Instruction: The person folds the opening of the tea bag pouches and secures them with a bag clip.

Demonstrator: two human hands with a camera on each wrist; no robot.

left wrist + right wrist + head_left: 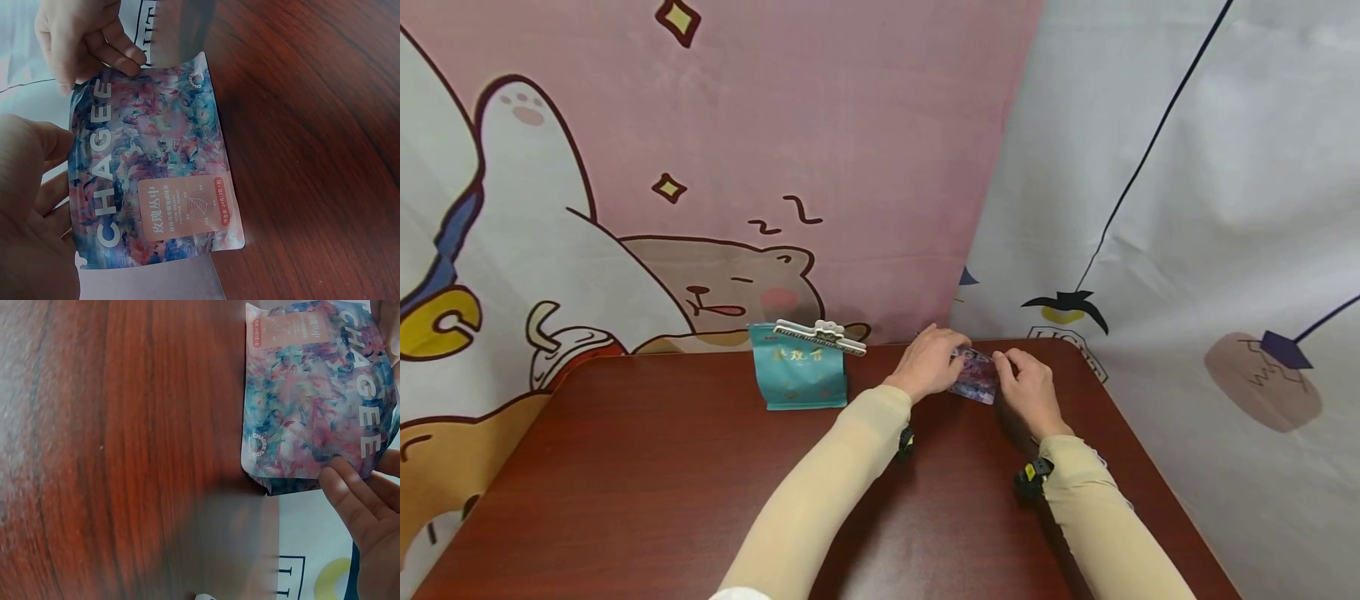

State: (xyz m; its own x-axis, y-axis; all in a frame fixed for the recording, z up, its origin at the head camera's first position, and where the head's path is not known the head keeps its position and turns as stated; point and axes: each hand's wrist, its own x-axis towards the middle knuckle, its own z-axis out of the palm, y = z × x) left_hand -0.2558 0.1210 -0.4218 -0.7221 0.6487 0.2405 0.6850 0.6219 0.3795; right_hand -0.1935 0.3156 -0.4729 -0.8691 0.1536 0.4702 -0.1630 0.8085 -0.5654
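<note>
Pouch (976, 377) at counter (700, 483) far edge, near right corner, pinched at opposite ends by curled fingers of left hand (927, 363) and right hand (1032, 392); clipped teal bag (798, 368) standing leftward.

pouches: 2 (975, 377) (800, 375) | clip: 1 (820, 337) | hands: 2 (931, 362) (1028, 387) | table: 1 (647, 467)

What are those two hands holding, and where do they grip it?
A colourful pouch. The left hand and right hand each pinch one end of its top edge, by the lettering.
</note>
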